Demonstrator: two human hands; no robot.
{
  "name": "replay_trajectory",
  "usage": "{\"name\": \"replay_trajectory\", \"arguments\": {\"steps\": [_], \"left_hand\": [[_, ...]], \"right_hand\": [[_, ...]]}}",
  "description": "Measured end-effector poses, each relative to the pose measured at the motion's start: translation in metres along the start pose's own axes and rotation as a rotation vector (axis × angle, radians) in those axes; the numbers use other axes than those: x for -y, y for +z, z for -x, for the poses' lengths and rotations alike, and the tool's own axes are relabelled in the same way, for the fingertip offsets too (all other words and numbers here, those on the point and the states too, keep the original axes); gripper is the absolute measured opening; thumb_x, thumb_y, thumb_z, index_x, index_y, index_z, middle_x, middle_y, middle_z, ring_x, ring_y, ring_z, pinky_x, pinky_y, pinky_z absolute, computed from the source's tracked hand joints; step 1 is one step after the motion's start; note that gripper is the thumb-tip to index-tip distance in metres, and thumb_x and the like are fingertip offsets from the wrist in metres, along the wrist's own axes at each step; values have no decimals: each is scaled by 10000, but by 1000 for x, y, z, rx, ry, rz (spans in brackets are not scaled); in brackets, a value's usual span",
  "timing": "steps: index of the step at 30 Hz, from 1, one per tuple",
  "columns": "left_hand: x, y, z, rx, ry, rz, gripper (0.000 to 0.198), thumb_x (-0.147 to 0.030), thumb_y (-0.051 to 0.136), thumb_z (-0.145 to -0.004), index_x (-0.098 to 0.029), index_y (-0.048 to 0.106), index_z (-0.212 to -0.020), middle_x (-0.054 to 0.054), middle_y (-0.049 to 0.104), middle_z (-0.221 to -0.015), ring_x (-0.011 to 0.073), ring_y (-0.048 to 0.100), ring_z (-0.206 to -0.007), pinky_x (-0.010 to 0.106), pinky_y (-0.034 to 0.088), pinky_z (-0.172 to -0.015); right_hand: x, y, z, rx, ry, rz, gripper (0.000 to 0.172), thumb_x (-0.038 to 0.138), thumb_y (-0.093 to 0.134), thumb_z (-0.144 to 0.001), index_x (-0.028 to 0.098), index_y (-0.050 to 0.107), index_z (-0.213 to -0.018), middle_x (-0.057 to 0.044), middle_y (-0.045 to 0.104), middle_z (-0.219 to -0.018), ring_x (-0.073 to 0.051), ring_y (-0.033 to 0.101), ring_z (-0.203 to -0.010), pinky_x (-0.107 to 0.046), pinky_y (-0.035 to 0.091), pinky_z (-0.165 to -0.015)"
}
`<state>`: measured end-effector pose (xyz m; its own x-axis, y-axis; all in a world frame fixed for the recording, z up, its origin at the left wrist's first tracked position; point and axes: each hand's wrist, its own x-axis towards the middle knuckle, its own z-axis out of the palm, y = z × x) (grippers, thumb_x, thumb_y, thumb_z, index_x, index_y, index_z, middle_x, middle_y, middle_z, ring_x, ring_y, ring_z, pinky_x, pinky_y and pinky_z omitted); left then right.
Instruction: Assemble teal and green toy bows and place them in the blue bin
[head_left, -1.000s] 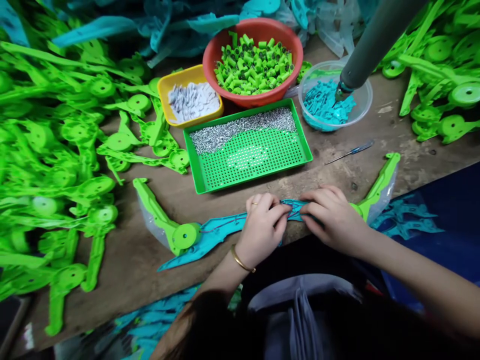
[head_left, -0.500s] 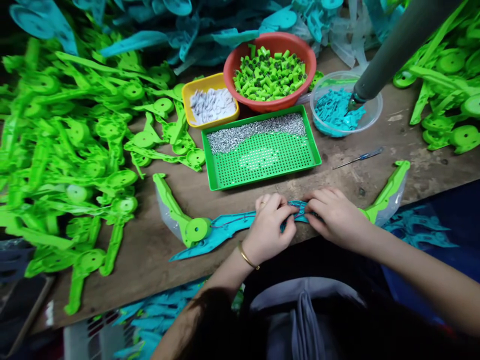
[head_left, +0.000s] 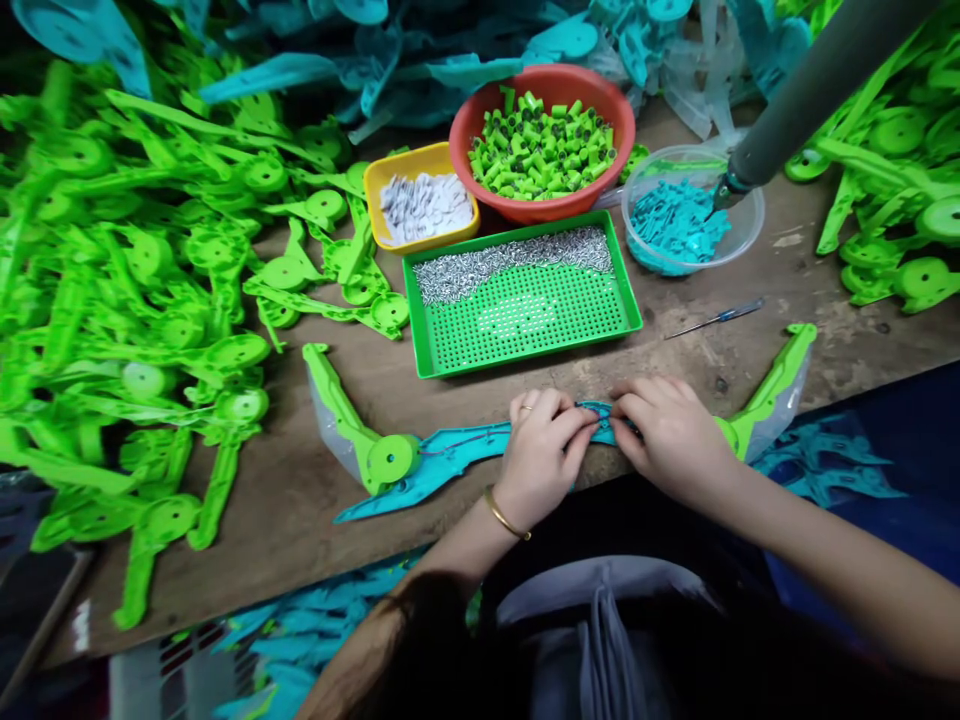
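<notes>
Left hand [head_left: 541, 450] and right hand [head_left: 667, 428] seemingly pinching a curved turquoise plastic strip [head_left: 474, 446], angled lime-green limbs [head_left: 339, 405] either side, perforated green tray [head_left: 517, 340], scuffed wooden counter [head_left: 277, 510]

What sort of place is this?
Likely a plastics assembly workshop: piled green plastic parts, a perforated green tray of what look like screws, and a red bowl of short green tubes.

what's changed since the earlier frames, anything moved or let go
The dark rod has shifted right against the clear bowl, and the camera view has moved a little. No grasp or release shows: the left hand and right hand stay at the blue part. The green tray stayed put.
</notes>
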<state>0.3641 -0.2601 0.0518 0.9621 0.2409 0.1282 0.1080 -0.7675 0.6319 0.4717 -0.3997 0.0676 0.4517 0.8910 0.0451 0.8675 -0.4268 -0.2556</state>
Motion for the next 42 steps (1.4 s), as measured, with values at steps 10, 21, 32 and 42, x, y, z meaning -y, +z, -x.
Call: {"name": "replay_trajectory", "arguments": {"steps": [10, 21, 32, 42], "left_hand": [[2, 4, 1, -18, 42, -89, 175, -248, 505, -904, -191, 668, -876, 28, 530, -793, 173, 466, -811, 348, 337, -796], [1, 5, 3, -31, 52, -124, 170, -255, 494, -908, -192, 647, -867, 27, 531, -801, 176, 465, -824, 352, 336, -821], [0, 5, 1, -42, 59, -126, 184, -256, 492, -907, -190, 656, -857, 24, 504, -769, 176, 450, -796, 350, 344, -808], [1, 8, 2, -58, 63, -136, 199, -258, 489, -909, -196, 668, -849, 27, 499, -768, 174, 440, -787, 345, 350, -792]], "right_hand": [[-5, 7, 11, -193, -106, -95, 107, 194, 526, -861, 168, 629, -872, -96, 621, -1035, -203, 540, -974, -368, 399, -895], [-7, 3, 8, -129, -113, -198, 66, 172, 510, -856, 162, 575, -862, -89, 597, -1015, -197, 526, -1010, -439, 318, -1021], [-8, 2, 5, 23, -16, -252, 10, 192, 534, -832, 189, 531, -841, -39, 542, -912, -180, 500, -944, -460, 257, -1054], [3, -1, 8, -67, -12, -7, 136, 257, 521, -865, 187, 619, -803, -46, 612, -928, -189, 517, -917, -450, 256, -1053]]}}
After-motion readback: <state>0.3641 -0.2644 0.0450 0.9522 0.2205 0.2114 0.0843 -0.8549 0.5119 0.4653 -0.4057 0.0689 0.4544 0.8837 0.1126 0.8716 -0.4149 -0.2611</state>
